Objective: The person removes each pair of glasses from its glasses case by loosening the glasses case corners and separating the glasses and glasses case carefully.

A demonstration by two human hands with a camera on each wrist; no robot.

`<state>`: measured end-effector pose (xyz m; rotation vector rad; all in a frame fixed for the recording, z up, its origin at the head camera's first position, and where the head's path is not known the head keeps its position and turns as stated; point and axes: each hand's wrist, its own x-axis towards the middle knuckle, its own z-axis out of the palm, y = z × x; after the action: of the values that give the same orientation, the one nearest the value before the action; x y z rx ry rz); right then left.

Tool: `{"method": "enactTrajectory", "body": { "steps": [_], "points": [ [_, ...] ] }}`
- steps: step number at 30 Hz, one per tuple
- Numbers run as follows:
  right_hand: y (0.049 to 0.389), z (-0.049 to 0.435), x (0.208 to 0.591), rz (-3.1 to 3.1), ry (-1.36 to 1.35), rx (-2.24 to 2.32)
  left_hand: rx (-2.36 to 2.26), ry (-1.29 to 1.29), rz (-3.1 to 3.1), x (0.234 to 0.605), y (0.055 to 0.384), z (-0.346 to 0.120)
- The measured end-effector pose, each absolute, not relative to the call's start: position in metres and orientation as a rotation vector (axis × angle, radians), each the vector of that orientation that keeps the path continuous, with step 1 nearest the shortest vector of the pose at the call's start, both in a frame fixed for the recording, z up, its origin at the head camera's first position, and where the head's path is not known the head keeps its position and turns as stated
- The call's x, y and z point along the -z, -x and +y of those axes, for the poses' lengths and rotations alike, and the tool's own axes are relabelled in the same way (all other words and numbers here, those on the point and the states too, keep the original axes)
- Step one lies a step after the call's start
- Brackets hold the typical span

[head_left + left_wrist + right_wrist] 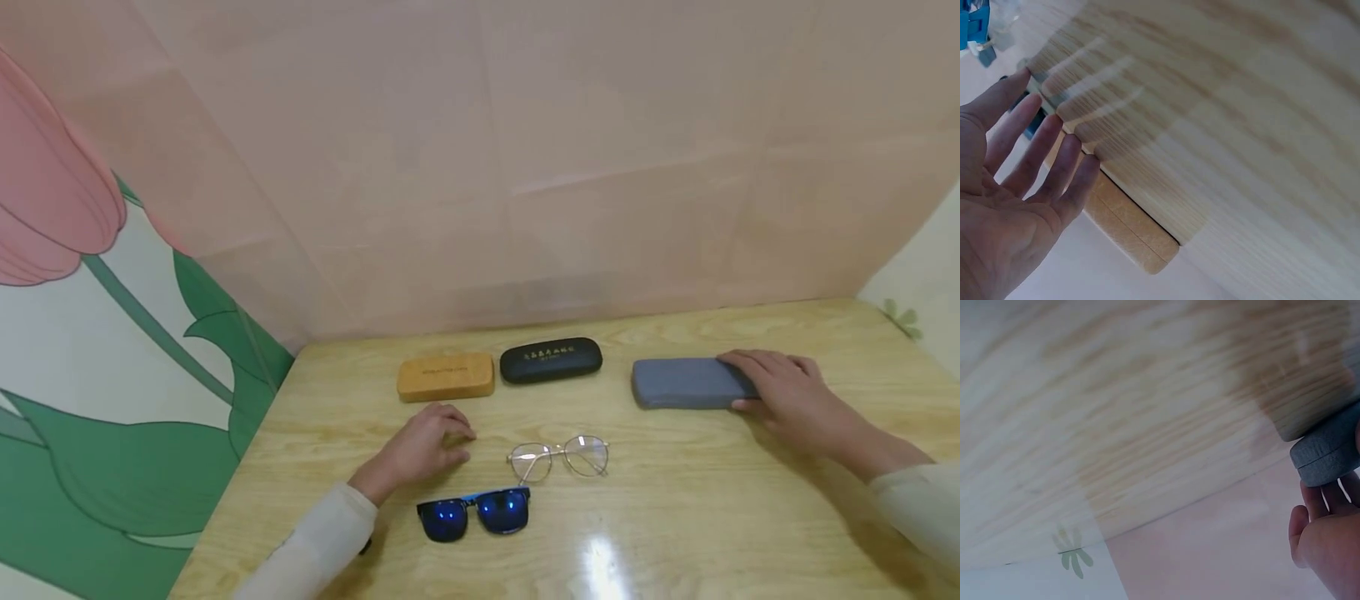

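Observation:
My right hand [791, 400] grips the right end of a grey-blue glasses case [686, 383], thumb at its near side and fingers over the far side. In the right wrist view the end of this closed case [1322, 456] shows between thumb and fingers. My left hand [427, 442] holds nothing; its fingers are loosely bent, close over the table just in front of an orange-tan glasses case [446, 379]. Thin-framed clear eyeglasses [587, 455] lie to its right, and dark sunglasses [504, 511] with blue lenses lie nearer me.
A black glasses case [551, 362] with gold lettering stands between the tan and grey-blue cases. The wooden table [675, 517] ends at a pink-beige covered wall [600, 208]. A wall with a painted tulip [52, 183] rises on the left.

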<state>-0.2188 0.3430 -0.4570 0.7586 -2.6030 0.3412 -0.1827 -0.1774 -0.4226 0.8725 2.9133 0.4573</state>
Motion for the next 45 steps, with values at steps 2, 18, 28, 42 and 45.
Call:
{"method": "enactTrajectory", "body": {
  "steps": [2,18,28,42,45],
  "points": [
    [0.217,0.342,0.456,-2.605,-0.760,-0.338,-0.466,-0.870,2.915,0.423,0.183,-0.177],
    [0.213,0.308,0.451,-2.605,-0.829,-0.329,-0.399,-0.760,2.980,0.422,0.181,-0.171],
    [0.213,0.277,0.448,-2.666,-0.862,-0.347,-0.444,-0.762,2.981,0.420,0.180,-0.156],
    [0.212,0.222,0.438,-2.696,-0.932,-0.378,-0.650,-0.642,2.937,0.418,0.191,-0.134],
    [0.212,0.211,0.438,-2.724,-0.944,-0.391,-0.700,-0.629,2.917,0.418,0.192,-0.130]
  ]
}}
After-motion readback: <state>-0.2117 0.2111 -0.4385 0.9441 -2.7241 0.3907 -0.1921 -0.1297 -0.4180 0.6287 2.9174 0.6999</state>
